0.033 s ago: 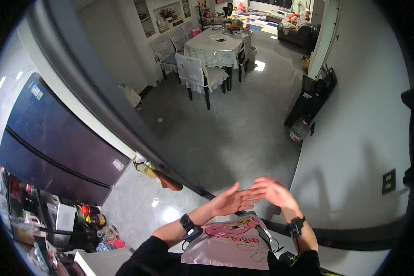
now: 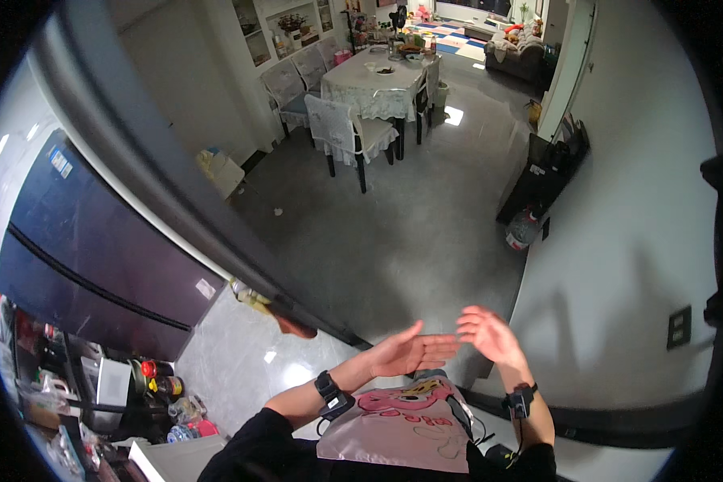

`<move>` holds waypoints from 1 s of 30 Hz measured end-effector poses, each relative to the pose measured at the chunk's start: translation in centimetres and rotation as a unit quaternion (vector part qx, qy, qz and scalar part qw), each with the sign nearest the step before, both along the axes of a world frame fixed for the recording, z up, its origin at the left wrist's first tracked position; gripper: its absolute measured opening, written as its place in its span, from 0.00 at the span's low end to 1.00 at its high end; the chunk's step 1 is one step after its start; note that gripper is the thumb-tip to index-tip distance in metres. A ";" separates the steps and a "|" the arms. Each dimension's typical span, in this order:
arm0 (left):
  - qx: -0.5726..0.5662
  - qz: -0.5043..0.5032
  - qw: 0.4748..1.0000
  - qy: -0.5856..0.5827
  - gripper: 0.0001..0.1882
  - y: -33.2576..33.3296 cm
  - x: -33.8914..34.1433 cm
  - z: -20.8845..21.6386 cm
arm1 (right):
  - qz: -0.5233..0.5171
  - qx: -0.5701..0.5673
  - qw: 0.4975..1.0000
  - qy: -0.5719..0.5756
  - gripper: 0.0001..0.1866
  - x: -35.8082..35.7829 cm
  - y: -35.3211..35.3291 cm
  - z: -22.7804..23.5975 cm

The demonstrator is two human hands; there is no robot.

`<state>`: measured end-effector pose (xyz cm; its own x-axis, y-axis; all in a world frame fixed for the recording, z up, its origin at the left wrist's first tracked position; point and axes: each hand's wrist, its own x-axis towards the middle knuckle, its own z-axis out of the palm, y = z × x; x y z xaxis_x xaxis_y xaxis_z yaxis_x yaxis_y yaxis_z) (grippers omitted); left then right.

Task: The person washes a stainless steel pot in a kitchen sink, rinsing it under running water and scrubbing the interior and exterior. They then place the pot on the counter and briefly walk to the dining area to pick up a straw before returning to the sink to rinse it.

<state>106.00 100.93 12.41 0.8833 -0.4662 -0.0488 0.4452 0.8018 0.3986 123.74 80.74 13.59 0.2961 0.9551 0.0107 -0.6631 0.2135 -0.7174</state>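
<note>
In front of my waist, my left hand [image 2: 410,353] is held flat, fingers stretched toward the right and thumb raised. My right hand [image 2: 490,336] hovers just beside those fingertips, its fingers slightly bent and apart. Neither hand holds anything; whether the fingertips touch I cannot tell. Dark devices with cables are strapped on both wrists, a left wrist device [image 2: 333,394] and a right wrist device [image 2: 520,399]. Below the hands is a pink apron [image 2: 402,438] with a cartoon print, worn over black sleeves.
A doorway frame [image 2: 241,241] slants along my left, with a dark refrigerator [image 2: 96,249] and a cluttered rack [image 2: 80,386] beyond it. Ahead are a cloth-covered dining table [image 2: 373,84] and chairs [image 2: 345,132]. A water jug [image 2: 523,229] stands by the right wall [image 2: 618,241].
My right hand has drawn slightly to the right, away from the left fingers it overlapped, and is less blurred. The left hand stays nearly in place. The view has shifted slightly.
</note>
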 end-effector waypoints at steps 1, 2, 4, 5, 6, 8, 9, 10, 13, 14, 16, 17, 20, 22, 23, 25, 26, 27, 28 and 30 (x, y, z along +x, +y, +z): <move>0.005 -0.037 0.999 -0.015 0.46 1.0 2.3 0.2 | -0.065 0.001 0.997 0.032 0.24 2.7 -0.6 -0.4; 0.000 -0.052 0.998 -0.032 0.46 1.9 4.6 0.3 | -0.114 -0.022 0.989 0.087 0.24 5.1 -1.4 -1.0; -0.002 -0.077 0.995 -0.070 0.46 4.1 8.4 0.5 | -0.111 -0.021 0.989 0.093 0.26 9.2 -1.2 -2.0; 0.010 -0.068 0.995 -0.079 0.46 5.0 10.9 0.3 | -0.104 -0.014 0.990 0.096 0.27 11.4 -1.0 -2.3; 0.021 -0.057 0.995 -0.083 0.46 6.3 13.5 0.1 | -0.092 -0.024 0.992 0.083 0.30 13.9 0.1 -2.7; 0.024 -0.024 0.996 -0.078 0.45 7.6 18.1 0.0 | -0.058 -0.088 0.991 0.088 0.31 18.8 3.2 -2.5; 0.014 -0.013 0.996 -0.083 0.45 8.6 20.2 0.1 | -0.042 -0.104 0.990 0.085 0.32 21.0 5.5 -2.3; 0.004 -0.002 0.996 -0.085 0.45 9.3 22.1 0.1 | -0.002 -0.112 0.992 0.056 0.36 23.2 7.6 -2.1; 0.020 0.033 0.993 -0.107 0.42 12.6 28.7 0.8 | 0.147 -0.106 0.979 0.089 0.38 28.5 16.2 -1.5; 0.050 0.050 0.991 -0.115 0.41 13.6 30.5 1.0 | 0.174 -0.121 0.970 0.117 0.38 29.5 18.6 -1.6; 0.058 0.067 0.992 -0.091 0.38 15.8 34.1 0.9 | 0.237 -0.148 0.945 0.170 0.38 31.7 23.1 -2.0; 0.053 0.081 0.991 -0.097 0.37 16.9 36.2 0.6 | 0.291 -0.124 0.924 0.215 0.37 33.4 25.1 -2.3; 0.037 0.088 0.992 -0.082 0.34 21.1 41.7 -0.9 | 0.420 0.004 0.862 0.286 0.27 38.3 30.2 -4.0; 0.041 0.061 0.995 -0.073 0.31 25.0 46.0 -1.9 | 0.388 0.002 0.883 0.265 0.28 42.5 33.0 -5.0; 0.037 0.056 0.994 -0.088 0.30 26.3 48.2 -2.5 | 0.366 0.000 0.886 0.284 0.28 44.4 33.6 -5.2; 0.035 0.038 0.994 -0.094 0.28 29.2 53.8 -2.9 | 0.235 -0.170 0.925 0.245 0.27 48.8 35.0 -5.0; 0.046 0.009 0.995 -0.094 0.28 30.6 56.8 -3.0 | 0.174 -0.227 0.933 0.217 0.26 51.2 35.1 -4.6; 0.056 -0.020 0.994 -0.094 0.27 31.5 60.0 -3.1 | 0.157 -0.214 0.939 0.217 0.26 53.6 35.3 -4.2; 0.069 -0.048 0.992 -0.096 0.27 32.7 63.5 -2.9 | 0.166 -0.152 0.949 0.221 0.26 56.3 35.2 -3.7; 0.076 -0.109 0.985 -0.107 0.27 34.1 70.7 -2.3 | 0.098 -0.143 0.956 0.237 0.24 60.8 35.2 -3.0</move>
<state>176.71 135.06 10.13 0.7606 -0.6477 0.0437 0.4932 0.6203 0.6099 184.52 115.99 10.56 0.0184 0.9362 -0.3510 -0.9352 -0.1081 -0.3373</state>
